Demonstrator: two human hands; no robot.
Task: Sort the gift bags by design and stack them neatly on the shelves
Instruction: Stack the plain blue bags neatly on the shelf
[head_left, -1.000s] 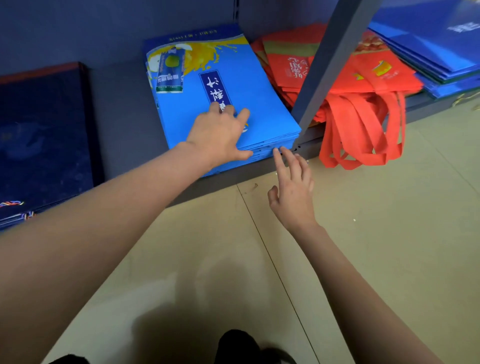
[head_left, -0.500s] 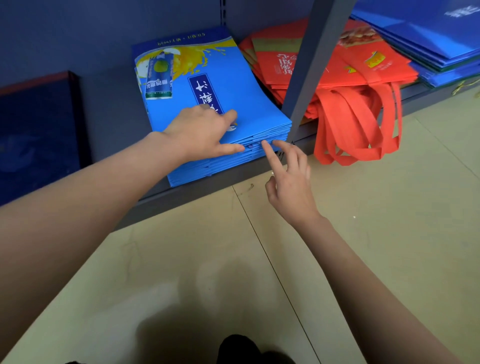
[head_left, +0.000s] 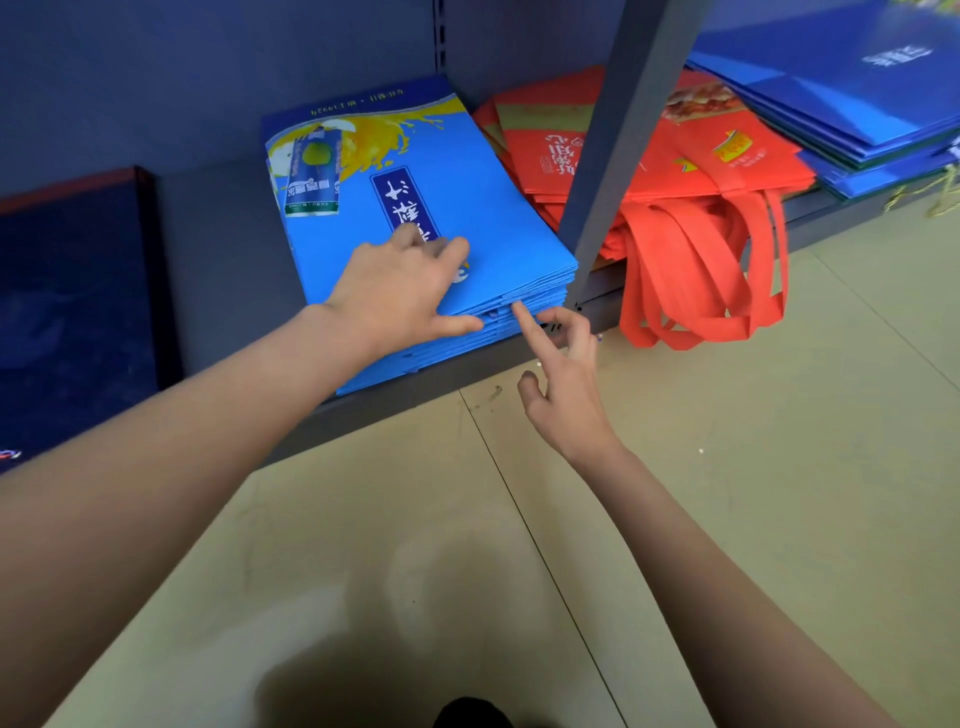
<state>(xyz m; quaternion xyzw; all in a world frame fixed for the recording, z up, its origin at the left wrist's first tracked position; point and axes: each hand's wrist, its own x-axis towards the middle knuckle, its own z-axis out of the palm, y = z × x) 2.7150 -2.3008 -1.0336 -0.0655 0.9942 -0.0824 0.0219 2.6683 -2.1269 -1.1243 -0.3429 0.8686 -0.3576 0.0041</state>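
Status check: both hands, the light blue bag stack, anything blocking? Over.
Left hand flat on stack of light blue paper gift bags. Right hand, forefinger at stack's front edge. Grey shelf post stands close beside stack's right corner.

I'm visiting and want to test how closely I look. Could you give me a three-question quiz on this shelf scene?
1. True or false: the left hand rests flat on top of the light blue bag stack.
2. Which part of the right hand reaches the front edge of that stack? A) thumb B) index finger C) palm
3. Fill in: the handles of the red bags hang over the front edge of the shelf towards the ____.

Key: 1 true. 2 B. 3 floor.
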